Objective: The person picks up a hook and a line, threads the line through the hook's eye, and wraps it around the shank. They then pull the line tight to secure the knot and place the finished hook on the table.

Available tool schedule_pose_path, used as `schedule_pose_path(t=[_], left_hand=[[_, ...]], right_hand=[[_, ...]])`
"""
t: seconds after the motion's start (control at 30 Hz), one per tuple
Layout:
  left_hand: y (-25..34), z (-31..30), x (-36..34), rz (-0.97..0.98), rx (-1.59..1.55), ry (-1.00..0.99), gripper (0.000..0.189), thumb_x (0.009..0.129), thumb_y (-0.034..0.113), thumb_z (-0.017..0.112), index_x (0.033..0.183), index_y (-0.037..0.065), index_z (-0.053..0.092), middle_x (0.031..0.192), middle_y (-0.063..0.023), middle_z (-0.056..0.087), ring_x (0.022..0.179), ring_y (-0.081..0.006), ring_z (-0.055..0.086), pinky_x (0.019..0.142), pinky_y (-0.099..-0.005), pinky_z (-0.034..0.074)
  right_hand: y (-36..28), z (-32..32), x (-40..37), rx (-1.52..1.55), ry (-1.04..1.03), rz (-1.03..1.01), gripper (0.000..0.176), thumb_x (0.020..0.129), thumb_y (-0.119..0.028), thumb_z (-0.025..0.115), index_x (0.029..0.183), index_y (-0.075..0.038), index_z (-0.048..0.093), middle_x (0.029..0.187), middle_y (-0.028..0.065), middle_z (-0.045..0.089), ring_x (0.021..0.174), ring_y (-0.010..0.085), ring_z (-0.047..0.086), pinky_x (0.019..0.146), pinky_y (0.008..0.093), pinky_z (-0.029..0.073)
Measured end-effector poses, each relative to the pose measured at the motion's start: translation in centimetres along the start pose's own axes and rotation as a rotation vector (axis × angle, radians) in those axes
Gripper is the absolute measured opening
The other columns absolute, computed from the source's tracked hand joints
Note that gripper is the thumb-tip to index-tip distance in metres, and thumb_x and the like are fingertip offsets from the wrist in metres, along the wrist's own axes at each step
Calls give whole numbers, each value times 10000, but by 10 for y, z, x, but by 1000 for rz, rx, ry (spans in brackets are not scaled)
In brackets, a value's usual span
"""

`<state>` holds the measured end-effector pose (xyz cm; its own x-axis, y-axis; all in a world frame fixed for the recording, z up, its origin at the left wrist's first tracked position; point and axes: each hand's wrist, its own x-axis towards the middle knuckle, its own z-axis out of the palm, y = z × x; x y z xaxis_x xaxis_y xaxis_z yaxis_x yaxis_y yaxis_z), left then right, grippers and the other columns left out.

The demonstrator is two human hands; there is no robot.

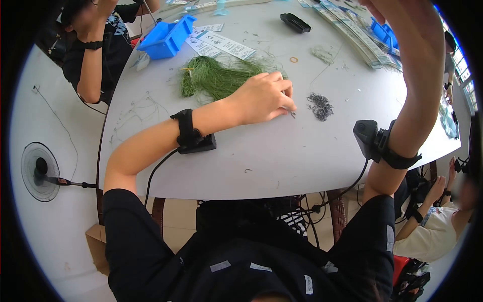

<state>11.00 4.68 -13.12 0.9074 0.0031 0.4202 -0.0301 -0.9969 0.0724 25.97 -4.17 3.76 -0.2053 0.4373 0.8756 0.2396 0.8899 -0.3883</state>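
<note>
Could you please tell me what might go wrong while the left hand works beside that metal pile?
The left hand pinches a tiny piece beside the dark metal pile; a fingertip could get pricked. The green thread bundle nearby could snag. A stray piece near the table edge might fall.

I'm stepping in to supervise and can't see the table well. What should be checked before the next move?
1. Left hand rests on the table, fingertips at a small hook: ok.
2. Firm pinch on that small hook: cannot tell, the fingers hide the contact.
3. Pile of hooks lies just right of the left hand, apart from it: ok.
4. Green strands lie bunched behind the left hand, on the table: ok.
5. Right hand is raised high above the table; whether it holds anything: cannot tell.
6. Stray hook lies loose near the front edge: not ok.
</note>
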Motion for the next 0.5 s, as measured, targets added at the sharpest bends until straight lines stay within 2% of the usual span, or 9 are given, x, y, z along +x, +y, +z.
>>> schedule_pose_path(t=[0.07, 0.17, 0.27, 0.37, 0.4, 0.47, 0.5], left_hand=[[3, -1, 2, 42, 55, -20, 129, 755, 192, 652, 880, 186, 677, 844, 37, 540, 834, -164, 498, 718, -299, 440], [6, -3, 2, 53, 140, -46, 97, 754, 211, 657, 846, 184, 672, 847, 43, 552, 847, -160, 500, 702, -293, 435], [-3, -6, 3, -13, -26, 95, 82, 744, 194, 668, 821, 166, 666, 790, 29, 558, 812, -161, 511, 676, -284, 431], [-3, -29, 6, -355, -322, 44, 67, 760, 181, 664, 819, 148, 662, 764, 24, 577, 758, -135, 534, 659, -268, 429], [-4, -36, 7, -404, -445, 97, 57, 772, 176, 658, 809, 132, 660, 768, 20, 589, 750, -123, 541, 656, -264, 429], [0, -49, 3, -498, -698, 198, 68, 795, 165, 647, 788, 98, 656, 778, 12, 612, 734, -100, 554, 649, -256, 430], [2, -61, -1, -616, -820, 151, 172, 856, 215, 591, 896, 53, 632, 863, -27, 636, 721, -87, 569, 628, -235, 426]], right_hand=[[-8, -4, 1, -390, -53, 18, 82, 887, -91, 505, 864, -18, 478, 691, 3, 460, 609, 52, 433, 557, 175, 376], [-10, -4, 2, -398, -100, 65, 88, 884, -92, 513, 861, -13, 484, 698, 8, 466, 612, 56, 441, 562, 178, 392], [-9, 5, 1, -391, -132, 6, 90, 872, -85, 535, 843, -9, 496, 706, 12, 478, 622, 65, 462, 568, 185, 410], [-6, 7, -2, -451, -207, -14, 51, 801, -23, 593, 822, 2, 553, 748, 37, 543, 665, 98, 514, 602, 213, 428], [-16, 8, -6, -589, -253, 35, 93, 741, 44, 626, 822, 9, 595, 778, 59, 586, 690, 123, 549, 630, 234, 432], [-15, 9, -3, -532, -437, 31, 96, 717, 0, 666, 781, -15, 597, 726, 19, 569, 641, 90, 524, 598, 222, 415], [-17, 13, -4, -565, -493, 71, 88, 712, -1, 667, 745, -12, 586, 707, 32, 555, 617, 106, 513, 569, 219, 405]])
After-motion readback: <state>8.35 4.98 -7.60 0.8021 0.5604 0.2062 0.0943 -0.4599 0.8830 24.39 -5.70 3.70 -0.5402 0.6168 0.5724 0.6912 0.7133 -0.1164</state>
